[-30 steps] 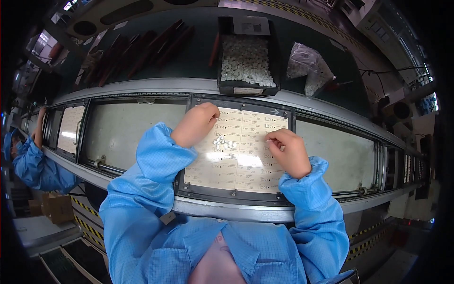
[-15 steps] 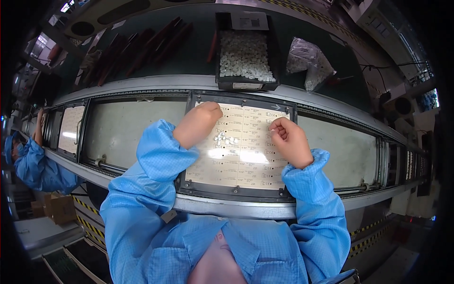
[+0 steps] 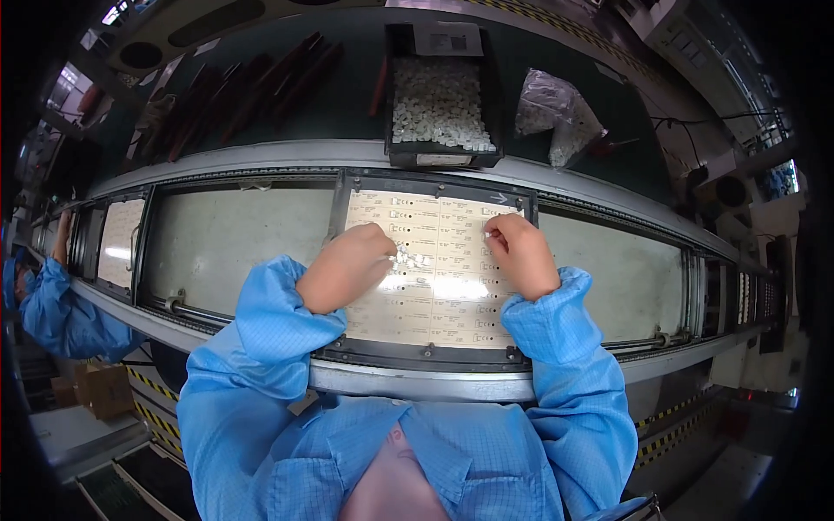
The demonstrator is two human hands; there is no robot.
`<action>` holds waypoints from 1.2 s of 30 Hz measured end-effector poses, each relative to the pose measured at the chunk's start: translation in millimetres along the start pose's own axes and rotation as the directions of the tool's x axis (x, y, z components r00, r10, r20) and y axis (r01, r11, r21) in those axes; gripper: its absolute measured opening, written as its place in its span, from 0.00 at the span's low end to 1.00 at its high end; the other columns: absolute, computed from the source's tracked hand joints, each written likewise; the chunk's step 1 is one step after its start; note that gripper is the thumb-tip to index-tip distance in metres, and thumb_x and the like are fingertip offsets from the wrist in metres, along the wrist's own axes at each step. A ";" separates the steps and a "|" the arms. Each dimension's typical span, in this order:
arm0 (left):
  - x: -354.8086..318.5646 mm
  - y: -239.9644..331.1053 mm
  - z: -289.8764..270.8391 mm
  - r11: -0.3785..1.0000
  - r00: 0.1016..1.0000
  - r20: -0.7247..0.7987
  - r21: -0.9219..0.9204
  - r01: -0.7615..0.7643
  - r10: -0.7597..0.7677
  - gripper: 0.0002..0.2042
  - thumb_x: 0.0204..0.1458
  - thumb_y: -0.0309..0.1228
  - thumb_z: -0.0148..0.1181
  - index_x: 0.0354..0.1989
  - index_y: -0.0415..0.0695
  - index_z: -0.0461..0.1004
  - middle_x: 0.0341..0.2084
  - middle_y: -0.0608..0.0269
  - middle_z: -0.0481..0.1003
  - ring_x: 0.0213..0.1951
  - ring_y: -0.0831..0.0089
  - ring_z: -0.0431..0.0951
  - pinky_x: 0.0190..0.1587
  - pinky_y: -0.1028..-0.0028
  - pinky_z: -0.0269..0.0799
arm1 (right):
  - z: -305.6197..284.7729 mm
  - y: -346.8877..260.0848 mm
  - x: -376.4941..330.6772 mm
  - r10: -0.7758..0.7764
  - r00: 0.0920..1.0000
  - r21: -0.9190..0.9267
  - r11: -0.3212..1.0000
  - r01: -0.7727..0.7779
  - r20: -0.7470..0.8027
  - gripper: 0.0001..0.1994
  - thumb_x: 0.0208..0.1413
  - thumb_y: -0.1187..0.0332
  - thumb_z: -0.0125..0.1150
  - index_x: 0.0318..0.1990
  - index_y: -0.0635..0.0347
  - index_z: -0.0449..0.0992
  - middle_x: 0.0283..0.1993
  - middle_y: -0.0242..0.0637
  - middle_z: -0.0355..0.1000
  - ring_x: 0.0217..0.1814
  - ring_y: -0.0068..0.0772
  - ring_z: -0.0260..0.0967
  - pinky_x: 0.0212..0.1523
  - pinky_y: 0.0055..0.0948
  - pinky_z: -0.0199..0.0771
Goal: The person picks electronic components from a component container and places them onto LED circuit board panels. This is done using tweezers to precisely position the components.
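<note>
Black bin point(image 3: 395, 104) w/ white parts point(image 3: 437, 108), behind panel point(image 3: 434, 300).

An electronics assembly line — a factory floor.

I stand at a long conveyor point(image 3: 261, 252) whose rails run past me left to right, carrying a black-framed carrier point(image 3: 430, 352) with a pale circuit panel point(image 3: 443, 295). Along its far edge sit a black bin of small white parts point(image 3: 439, 108) and a clear bag point(image 3: 556, 117). My sleeves are blue cleanroom cloth — a co-worker's sleeve point(image 3: 52, 304) at the left end matches. Yellow-black hazard stripes point(image 3: 669, 425) mark the frame below.
</note>
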State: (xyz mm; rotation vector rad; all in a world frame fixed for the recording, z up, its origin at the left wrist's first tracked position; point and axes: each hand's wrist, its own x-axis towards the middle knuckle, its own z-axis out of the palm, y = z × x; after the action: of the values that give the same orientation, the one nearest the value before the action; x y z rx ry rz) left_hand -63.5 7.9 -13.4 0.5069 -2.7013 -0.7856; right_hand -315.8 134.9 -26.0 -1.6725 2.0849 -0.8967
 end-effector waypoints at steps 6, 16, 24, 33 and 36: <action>2.3 4.6 -1.7 0.975 0.981 -0.007 -0.112 0.193 -0.195 0.06 0.47 0.21 0.60 0.35 0.36 0.74 0.31 0.55 0.74 0.29 0.67 0.77 0.34 0.74 0.74 | -0.2 0.6 -2.3 -0.051 0.999 -0.086 0.995 0.053 0.019 0.06 0.49 0.79 0.60 0.36 0.65 0.75 0.36 0.44 0.71 0.36 0.44 0.72 0.38 0.33 0.74; 24.1 -13.4 -7.9 0.895 0.955 0.069 -0.335 0.293 -0.287 0.05 0.49 0.20 0.58 0.34 0.36 0.74 0.26 0.60 0.73 0.29 0.78 0.74 0.34 0.80 0.72 | -6.4 -14.1 -3.3 -0.130 0.991 -0.097 0.987 0.131 0.015 0.10 0.47 0.75 0.63 0.39 0.64 0.76 0.36 0.44 0.70 0.38 0.46 0.71 0.40 0.35 0.73; 32.9 -23.5 -0.3 1.000 1.000 0.025 0.015 -0.012 0.011 0.07 0.49 0.24 0.59 0.36 0.36 0.75 0.31 0.51 0.75 0.34 0.56 0.76 0.39 0.66 0.74 | 35.1 -39.2 -12.8 -0.274 0.954 0.079 0.961 0.266 0.118 0.12 0.46 0.73 0.65 0.41 0.61 0.76 0.36 0.42 0.70 0.39 0.48 0.70 0.40 0.37 0.73; 34.9 -26.7 2.0 0.998 0.999 0.034 0.055 -0.039 0.037 0.07 0.49 0.25 0.59 0.35 0.37 0.76 0.32 0.52 0.75 0.37 0.55 0.76 0.41 0.65 0.73 | 28.6 -39.1 -14.6 -0.090 0.988 0.172 0.983 0.068 0.122 0.09 0.49 0.77 0.62 0.39 0.61 0.74 0.33 0.41 0.71 0.32 0.39 0.72 0.34 0.31 0.74; 36.7 -26.8 3.0 0.995 0.998 0.050 0.092 -0.034 0.029 0.07 0.49 0.25 0.58 0.35 0.36 0.76 0.31 0.52 0.75 0.36 0.55 0.75 0.41 0.65 0.73 | 3.4 -47.9 -18.7 0.023 0.991 0.235 0.970 -0.055 0.134 0.08 0.50 0.78 0.60 0.39 0.62 0.75 0.32 0.41 0.71 0.29 0.34 0.72 0.32 0.28 0.73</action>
State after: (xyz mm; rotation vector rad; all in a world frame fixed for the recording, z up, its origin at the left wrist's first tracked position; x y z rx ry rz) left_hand -90.8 -26.8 -24.7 0.4708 -2.7935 -0.6749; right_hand -272.7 146.2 -0.1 -1.5173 1.8373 -0.9557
